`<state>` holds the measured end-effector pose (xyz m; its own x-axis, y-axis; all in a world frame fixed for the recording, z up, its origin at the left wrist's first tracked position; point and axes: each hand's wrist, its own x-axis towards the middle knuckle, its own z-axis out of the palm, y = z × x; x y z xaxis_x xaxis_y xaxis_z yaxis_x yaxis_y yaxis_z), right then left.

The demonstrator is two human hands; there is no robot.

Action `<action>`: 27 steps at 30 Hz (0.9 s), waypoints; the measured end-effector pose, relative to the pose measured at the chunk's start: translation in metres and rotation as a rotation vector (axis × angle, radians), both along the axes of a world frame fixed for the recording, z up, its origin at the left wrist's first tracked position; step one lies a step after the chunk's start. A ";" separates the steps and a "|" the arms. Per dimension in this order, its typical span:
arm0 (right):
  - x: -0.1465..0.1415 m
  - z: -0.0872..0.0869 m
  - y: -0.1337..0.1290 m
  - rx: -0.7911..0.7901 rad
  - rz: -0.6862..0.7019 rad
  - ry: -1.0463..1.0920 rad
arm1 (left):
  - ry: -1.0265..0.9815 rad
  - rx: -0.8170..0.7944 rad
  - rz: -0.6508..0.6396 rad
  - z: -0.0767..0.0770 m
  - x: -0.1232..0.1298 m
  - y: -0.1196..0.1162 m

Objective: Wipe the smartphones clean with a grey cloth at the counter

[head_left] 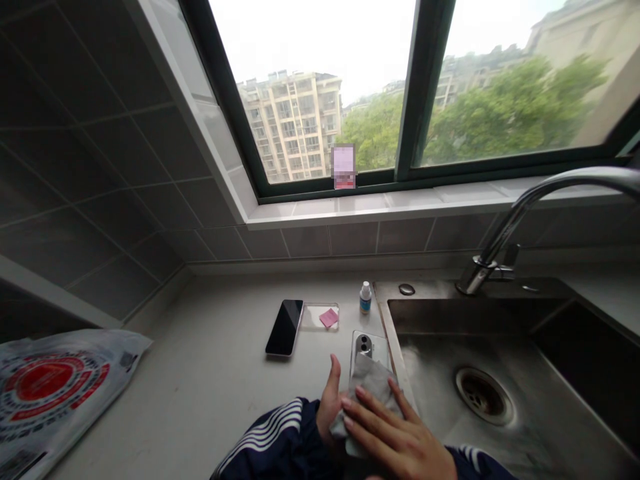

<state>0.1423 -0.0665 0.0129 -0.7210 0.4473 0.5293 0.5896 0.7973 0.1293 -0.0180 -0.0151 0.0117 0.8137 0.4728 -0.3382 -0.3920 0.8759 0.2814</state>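
Observation:
My right hand lies with spread fingers on a crumpled grey cloth. The cloth covers the lower part of a smartphone, which has a round camera module facing up. My left hand is beside the phone with its thumb raised, and its fingers are hidden behind the cloth. To the left lies a black smartphone, screen up. Beyond it are a clear phone case holding a pink square pad and a small dropper bottle with a white cap.
A stainless steel sink with a round drain is right of my hands, under a curved faucet. A printed plastic bag lies on the counter at the left. Tiled wall and a window stand behind.

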 end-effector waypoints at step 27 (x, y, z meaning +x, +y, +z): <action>0.012 0.008 0.001 -0.207 -0.322 0.228 | -0.024 0.444 0.068 -0.008 0.008 -0.014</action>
<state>0.1546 -0.0650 0.0210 -0.4024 0.7435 0.5341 0.8071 0.5635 -0.1764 -0.0099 -0.0292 0.0040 0.7811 0.6203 -0.0714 -0.4554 0.6442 0.6145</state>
